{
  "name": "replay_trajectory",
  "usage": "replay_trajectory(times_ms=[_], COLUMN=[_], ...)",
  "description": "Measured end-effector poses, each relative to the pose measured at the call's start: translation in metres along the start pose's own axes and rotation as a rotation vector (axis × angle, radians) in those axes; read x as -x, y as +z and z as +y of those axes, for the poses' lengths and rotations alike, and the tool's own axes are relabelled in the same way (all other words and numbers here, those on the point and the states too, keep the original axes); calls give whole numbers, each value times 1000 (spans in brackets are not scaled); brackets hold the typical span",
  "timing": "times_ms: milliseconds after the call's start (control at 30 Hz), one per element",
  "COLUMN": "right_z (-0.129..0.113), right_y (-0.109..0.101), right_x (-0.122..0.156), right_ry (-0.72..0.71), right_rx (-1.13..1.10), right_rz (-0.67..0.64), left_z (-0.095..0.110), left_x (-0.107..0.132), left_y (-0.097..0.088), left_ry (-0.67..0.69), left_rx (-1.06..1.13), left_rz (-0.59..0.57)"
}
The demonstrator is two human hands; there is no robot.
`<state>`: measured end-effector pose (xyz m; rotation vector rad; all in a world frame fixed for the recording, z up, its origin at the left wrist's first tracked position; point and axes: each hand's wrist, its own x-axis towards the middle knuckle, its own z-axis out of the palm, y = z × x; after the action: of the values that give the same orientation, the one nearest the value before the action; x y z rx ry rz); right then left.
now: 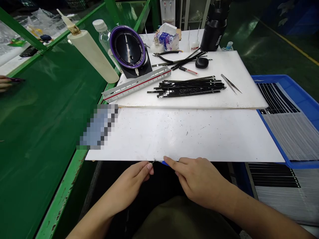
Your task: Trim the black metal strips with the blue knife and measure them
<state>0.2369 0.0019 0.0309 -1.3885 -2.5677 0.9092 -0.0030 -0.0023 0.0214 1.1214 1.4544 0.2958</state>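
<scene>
My left hand (133, 182) is at the front edge of the white board (184, 132), thumb and forefinger pinched together. Between them is something small and thin, too little of it showing to name. My right hand (196, 177) is closed round a blue-handled tool (164, 163), its forefinger stretched along the top. A thin metal tip points from this tool toward the left fingertips; whether it touches them I cannot tell. Most of the tool is hidden under the right hand. Tiny dark specks lie scattered on the board close by.
Behind, a thick white slab (139, 99) bears black strips (189, 87), tweezers (231, 84), cutters (165, 55), a grey channel (137, 85) and a purple-rimmed fan (128, 46). A blue tray (302, 99) of strips stands right. A green frame (62, 199) runs along the left.
</scene>
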Motion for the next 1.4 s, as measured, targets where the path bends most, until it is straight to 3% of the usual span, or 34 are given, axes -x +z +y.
replay_trajectory(times_ms=[300,600,900,1233,1400], right_z=[2,-3,-1,0,-1], right_y=[-2,18,18,10,14], right_x=[-1,4,7,5,4], right_ry=[-27,-30,-10,-11,-26], right_rx=[36,247,137,97,192], right_rz=[-37,11,53,37,48], left_z=[-4,-4,-6,-4,-6], left_x=[-3,-2,0,-1,-2], left_y=[-1,0,2,1,0], left_ry=[-6,-5,-17,5,-18], left_rx=[-28,-5,39,-21,12], left_rz=[-16,4,66,14,9])
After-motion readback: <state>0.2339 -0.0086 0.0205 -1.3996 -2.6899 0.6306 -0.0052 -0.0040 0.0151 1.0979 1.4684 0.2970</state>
